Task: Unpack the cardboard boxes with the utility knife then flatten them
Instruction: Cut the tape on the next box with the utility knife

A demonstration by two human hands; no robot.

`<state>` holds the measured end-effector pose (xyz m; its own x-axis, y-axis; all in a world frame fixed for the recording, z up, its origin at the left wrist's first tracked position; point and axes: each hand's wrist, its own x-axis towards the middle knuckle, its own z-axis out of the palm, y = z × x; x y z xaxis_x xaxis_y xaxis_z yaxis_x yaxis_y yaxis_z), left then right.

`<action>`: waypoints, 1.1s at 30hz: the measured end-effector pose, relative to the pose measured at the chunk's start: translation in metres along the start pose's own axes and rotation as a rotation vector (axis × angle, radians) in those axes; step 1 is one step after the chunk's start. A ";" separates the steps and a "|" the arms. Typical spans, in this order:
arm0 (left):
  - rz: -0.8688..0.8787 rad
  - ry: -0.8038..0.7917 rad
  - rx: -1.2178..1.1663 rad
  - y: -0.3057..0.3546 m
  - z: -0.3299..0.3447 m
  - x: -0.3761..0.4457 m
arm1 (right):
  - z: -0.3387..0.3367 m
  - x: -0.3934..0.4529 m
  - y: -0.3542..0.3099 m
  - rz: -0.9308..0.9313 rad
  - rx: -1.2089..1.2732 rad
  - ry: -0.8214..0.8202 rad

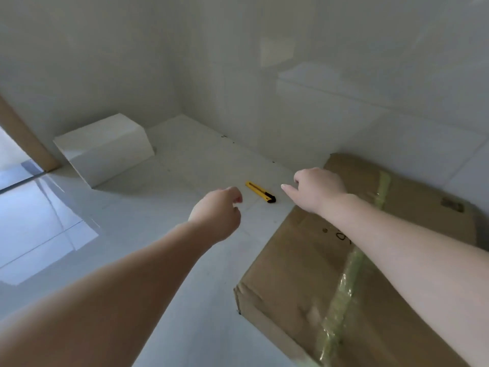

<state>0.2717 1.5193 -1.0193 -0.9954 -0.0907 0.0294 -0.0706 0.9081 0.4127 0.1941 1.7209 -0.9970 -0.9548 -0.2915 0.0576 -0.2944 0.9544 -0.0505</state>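
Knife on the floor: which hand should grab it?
Probably the right hand. Its straight finger already points at the yellow knife, close to the black end. The left hand is near too, but its fingers are loosely curled. Neither hand touches the knife, and the box is taped.

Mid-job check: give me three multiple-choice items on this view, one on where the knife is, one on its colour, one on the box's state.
1. Where is the knife?
A. on the box
B. on the floor between the hands
C. in the right hand

2. Its colour?
A. yellow and black
B. red
C. all grey

3. The cardboard box is:
A. flattened
B. open
C. taped shut

Answers: 1 B, it lies on the tiles between the left hand and right hand, untouched. 2 A, yellow body, black end. 3 C, tape runs unbroken along its top.
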 end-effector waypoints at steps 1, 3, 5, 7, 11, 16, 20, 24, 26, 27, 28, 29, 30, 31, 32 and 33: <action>-0.012 -0.033 -0.005 0.017 0.018 0.001 | 0.010 0.003 0.015 -0.003 0.002 -0.022; -0.053 -0.112 -0.005 0.047 0.054 0.000 | 0.036 0.005 0.044 -0.004 0.058 -0.138; -0.106 -0.180 -0.005 0.069 0.085 -0.004 | 0.068 -0.002 0.066 -0.013 0.055 -0.284; -0.130 -0.196 -0.009 0.080 0.108 -0.011 | 0.099 -0.011 0.078 -0.044 0.051 -0.277; -0.098 -0.093 -0.022 0.075 0.128 -0.020 | 0.116 -0.014 0.082 -0.049 0.062 -0.193; 0.012 -0.035 -0.082 0.064 0.132 -0.026 | 0.107 -0.018 0.082 -0.005 0.018 -0.252; 0.074 -0.072 -0.085 0.055 0.127 -0.029 | 0.085 -0.055 0.083 0.178 0.010 -0.371; 0.122 -0.119 -0.083 0.050 0.127 -0.026 | 0.061 -0.116 0.078 0.358 -0.042 -0.446; 0.138 -0.145 -0.077 0.051 0.126 -0.025 | 0.048 -0.144 0.076 0.412 -0.103 -0.489; 0.145 -0.157 -0.070 0.051 0.126 -0.025 | 0.042 -0.156 0.077 0.429 -0.132 -0.504; 0.151 -0.167 -0.064 0.051 0.126 -0.025 | 0.035 -0.166 0.079 0.438 -0.157 -0.515; 0.153 -0.175 -0.060 0.051 0.126 -0.025 | 0.027 -0.175 0.082 0.442 -0.178 -0.525; 0.153 -0.182 -0.058 0.051 0.126 -0.025 | 0.020 -0.181 0.087 0.448 -0.193 -0.530; 0.154 -0.184 -0.057 0.051 0.126 -0.026 | 0.014 -0.185 0.094 0.462 -0.200 -0.527; 0.157 -0.181 -0.055 0.051 0.125 -0.026 | 0.009 -0.187 0.102 0.483 -0.203 -0.513; 0.156 -0.174 -0.050 0.052 0.126 -0.027 | 0.005 -0.185 0.112 0.499 -0.208 -0.491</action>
<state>0.2865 1.6202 -1.1132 -0.9904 0.1251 -0.0592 0.0841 0.8839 0.4600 0.3379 1.8818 -1.0184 -0.8956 0.2326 -0.3791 0.1478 0.9596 0.2395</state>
